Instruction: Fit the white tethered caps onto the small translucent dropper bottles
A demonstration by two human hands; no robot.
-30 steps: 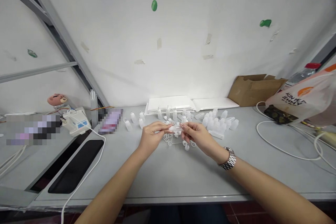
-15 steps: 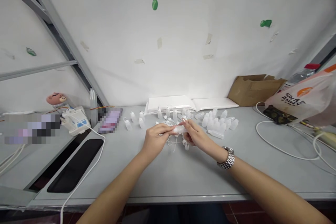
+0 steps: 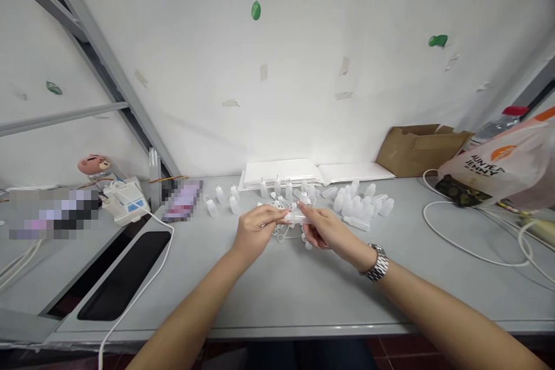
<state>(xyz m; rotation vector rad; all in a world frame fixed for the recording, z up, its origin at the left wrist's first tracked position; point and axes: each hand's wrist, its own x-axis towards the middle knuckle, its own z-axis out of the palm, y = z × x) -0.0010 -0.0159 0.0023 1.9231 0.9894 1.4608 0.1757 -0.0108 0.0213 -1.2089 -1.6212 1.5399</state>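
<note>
Between my two hands lies a small translucent white bottle (image 3: 296, 217), held sideways above the grey table. My left hand (image 3: 259, 229) pinches its left end, with the thumb and fingers together. At the right end, my right hand (image 3: 327, 231) has its fingers curled around the bottle; a metal watch is on that wrist. Small white caps and ringed strips (image 3: 280, 237) lie under and behind the hands, partly hidden. Several capped bottles (image 3: 235, 203) stand to the left and behind. A pile of uncapped-looking bottles (image 3: 356, 206) lies to the right.
White sheets (image 3: 281, 172) lie against the wall. At the back right are a cardboard box (image 3: 420, 150), a plastic bag (image 3: 498, 167) and a looped white cable (image 3: 472, 255). A phone (image 3: 182, 199), a black pad (image 3: 125, 274) and a power strip (image 3: 130, 202) are at left.
My right fingers have shifted along the bottle and lie lower, so more of the bottle shows between my hands. The view has tilted up slightly.
</note>
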